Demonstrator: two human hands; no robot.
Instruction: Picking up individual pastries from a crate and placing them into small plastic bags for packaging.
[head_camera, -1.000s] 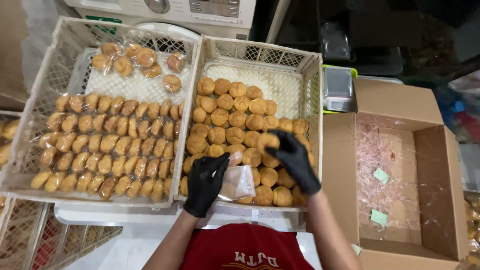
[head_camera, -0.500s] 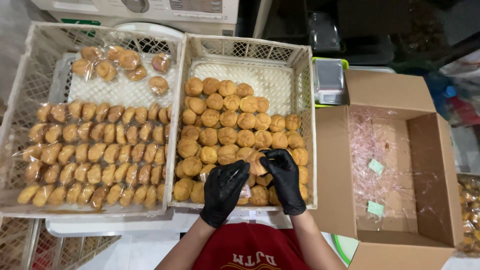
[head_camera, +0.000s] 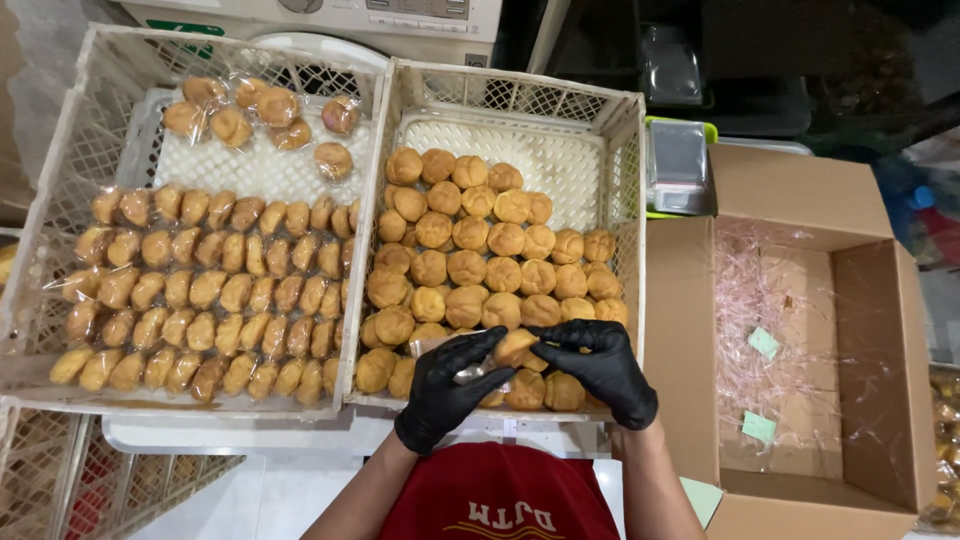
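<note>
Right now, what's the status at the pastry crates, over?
Left hand holds clear bag. Right hand pushes bun into it. Both over right crate. Nothing blocking.

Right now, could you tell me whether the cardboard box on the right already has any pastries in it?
No, the cardboard box holds only pinkish shredded filler and a few small green paper slips, with no pastries inside.

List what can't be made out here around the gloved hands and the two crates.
- Clear bag, head view: mostly behind left hand.
- Pastry: its underside is covered by the fingers of right hand.
- Left crate: its left side is cut off by the frame edge.
</note>
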